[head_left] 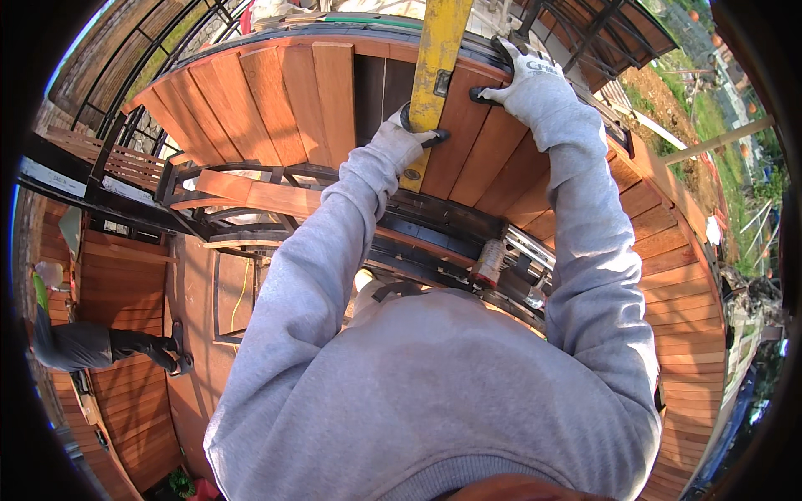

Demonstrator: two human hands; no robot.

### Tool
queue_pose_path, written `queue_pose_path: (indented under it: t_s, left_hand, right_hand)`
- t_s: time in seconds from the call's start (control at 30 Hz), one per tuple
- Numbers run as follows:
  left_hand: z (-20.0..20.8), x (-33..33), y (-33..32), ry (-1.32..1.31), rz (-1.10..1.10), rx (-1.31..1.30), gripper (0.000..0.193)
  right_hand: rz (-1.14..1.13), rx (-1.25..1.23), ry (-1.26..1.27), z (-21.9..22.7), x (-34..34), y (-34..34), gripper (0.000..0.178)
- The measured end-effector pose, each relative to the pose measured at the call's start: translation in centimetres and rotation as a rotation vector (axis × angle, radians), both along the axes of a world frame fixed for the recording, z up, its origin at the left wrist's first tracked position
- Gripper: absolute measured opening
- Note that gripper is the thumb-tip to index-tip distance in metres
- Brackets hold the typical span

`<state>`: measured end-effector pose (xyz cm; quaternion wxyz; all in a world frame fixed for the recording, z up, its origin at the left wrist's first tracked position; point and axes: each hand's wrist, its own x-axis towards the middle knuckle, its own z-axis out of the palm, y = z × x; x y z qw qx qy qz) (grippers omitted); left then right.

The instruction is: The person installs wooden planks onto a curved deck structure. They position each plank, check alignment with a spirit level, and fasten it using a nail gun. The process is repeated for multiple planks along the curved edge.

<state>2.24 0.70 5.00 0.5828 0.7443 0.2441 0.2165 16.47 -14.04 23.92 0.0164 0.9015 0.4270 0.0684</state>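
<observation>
We press our gloved left hand [407, 134] around a long yellow spirit level [434, 75]; our right hand [526, 79] lies flat on reddish wooden planks [292, 100].

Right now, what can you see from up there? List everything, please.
level: one, yellow, long, lying across the boards, top centre.
boards: many, reddish-brown wood, fanned in a curve.
frame: one, black metal, under the boards.
tube: one, pale with red band, on the frame, centre.
other person: one, dark trousers, lower left on the deck below.
railing: black metal, upper right.
left hand: grey glove, gripping the level.
right hand: grey glove, pressing a board beside the level.
sleeves: two, grey.
</observation>
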Motion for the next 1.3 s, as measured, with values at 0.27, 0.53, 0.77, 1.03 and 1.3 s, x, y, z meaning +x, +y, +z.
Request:
queue_pose_path:
  t_s: [0.27, 0.53, 0.77, 1.03, 1.3]
  left_hand:
    - [2.7, -0.9, -1.2, 0.026, -0.024, -0.131, 0.053]
    - [2.0, -0.8, -0.7, 0.017, -0.03, 0.009, 0.059]
    - [1.4, -0.7, -1.2, -0.037, 0.021, -0.061, 0.061]
    - [1.4, -0.9, -2.1, -0.041, 0.081, 0.003, 0.067]
    - [1.4, -1.0, -2.1, -0.086, 0.068, -0.044, 0.067]
  right_hand:
    - [0.027, -0.005, -0.025, -0.1, 0.5, 0.0, 0.102]
    - [0.01, -0.005, 0.049, 1.1, -0.9, -0.6, 0.104]
    - [0.004, -0.036, 0.061, 1.5, -0.9, -0.3, 0.108]
    - [0.021, -0.057, 0.003, 1.0, -1.1, -0.4, 0.11]
    - [0.039, -0.031, -0.029, 0.8, -0.9, -0.1, 0.109]
